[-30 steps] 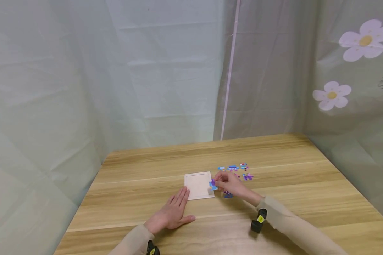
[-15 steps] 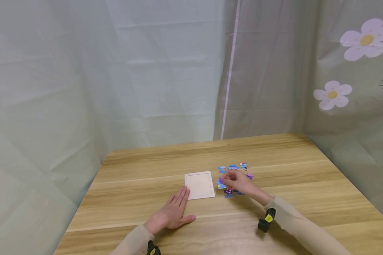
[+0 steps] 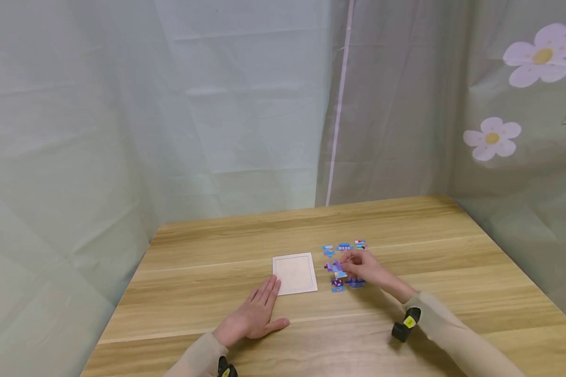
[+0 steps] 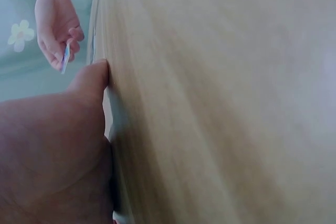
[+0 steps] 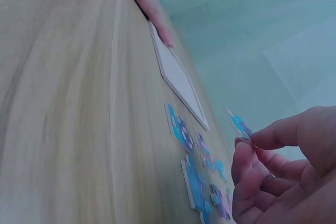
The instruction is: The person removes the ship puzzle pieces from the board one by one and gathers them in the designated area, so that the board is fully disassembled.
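Note:
My right hand point(image 3: 365, 267) pinches a blue and purple jigsaw puzzle piece point(image 5: 239, 124) between thumb and fingertips. It holds the piece raised above the loose puzzle pieces, as the right wrist view shows. My left hand point(image 3: 253, 315) lies flat on the table, fingers straight, with its fingertips on the left rim of a square, pale puzzle tray point(image 3: 294, 273). No piece lies in the tray. Right of it, loose pieces form rough rows: a blue one point(image 3: 344, 246) at the back and a dark purple one point(image 3: 337, 285) nearer me. My right hand hides part of this group.
The wood-grain table point(image 3: 207, 283) reaches back to a pale hanging curtain point(image 3: 245, 104). Another curtain with printed flowers point(image 3: 492, 138) borders the right side. A black wrist camera point(image 3: 405, 324) is strapped over the right sleeve.
My right hand has moved right, carrying the pinched puzzle piece from the tray's right edge to above the loose pieces. My left hand has stayed on the tray's rim.

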`<state>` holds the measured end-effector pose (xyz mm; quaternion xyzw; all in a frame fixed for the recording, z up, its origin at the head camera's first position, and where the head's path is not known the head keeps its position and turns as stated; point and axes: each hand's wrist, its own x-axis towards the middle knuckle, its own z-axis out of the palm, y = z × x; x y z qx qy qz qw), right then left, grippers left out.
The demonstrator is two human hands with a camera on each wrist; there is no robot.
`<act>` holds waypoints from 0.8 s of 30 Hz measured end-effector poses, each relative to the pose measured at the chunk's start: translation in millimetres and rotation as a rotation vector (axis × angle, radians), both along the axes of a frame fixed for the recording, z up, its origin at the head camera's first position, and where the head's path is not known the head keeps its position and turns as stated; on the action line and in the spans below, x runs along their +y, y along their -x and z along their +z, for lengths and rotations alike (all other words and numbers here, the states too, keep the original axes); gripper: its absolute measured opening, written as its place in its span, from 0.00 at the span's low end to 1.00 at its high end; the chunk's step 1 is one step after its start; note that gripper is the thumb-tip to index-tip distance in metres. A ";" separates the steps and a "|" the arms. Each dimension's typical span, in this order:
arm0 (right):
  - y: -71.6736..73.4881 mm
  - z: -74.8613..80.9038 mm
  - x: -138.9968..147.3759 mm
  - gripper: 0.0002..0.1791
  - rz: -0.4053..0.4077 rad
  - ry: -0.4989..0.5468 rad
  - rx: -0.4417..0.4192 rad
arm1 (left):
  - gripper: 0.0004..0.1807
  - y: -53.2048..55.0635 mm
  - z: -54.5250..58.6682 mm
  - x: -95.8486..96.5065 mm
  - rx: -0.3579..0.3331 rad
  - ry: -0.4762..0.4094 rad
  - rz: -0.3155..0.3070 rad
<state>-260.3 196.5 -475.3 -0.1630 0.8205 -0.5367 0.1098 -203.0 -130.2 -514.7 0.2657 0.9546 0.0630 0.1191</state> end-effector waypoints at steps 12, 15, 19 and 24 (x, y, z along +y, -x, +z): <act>-1.9 -0.1 23.6 0.09 -0.001 -0.027 -0.024 | 0.54 -1.7 -0.1 -1.0 -0.004 -0.032 -0.007; -3.9 0.2 29.5 0.10 -0.009 -0.034 -0.031 | 0.54 -3.3 -0.1 -1.7 0.004 -0.043 0.000; -6.2 -0.5 36.0 0.10 -0.008 -0.049 -0.060 | 0.54 -5.4 -0.4 -3.6 0.007 -0.043 0.005; -5.8 -3.7 47.8 0.09 -0.033 -0.052 -0.051 | 0.53 -3.1 -1.7 -2.2 0.042 -0.072 -0.011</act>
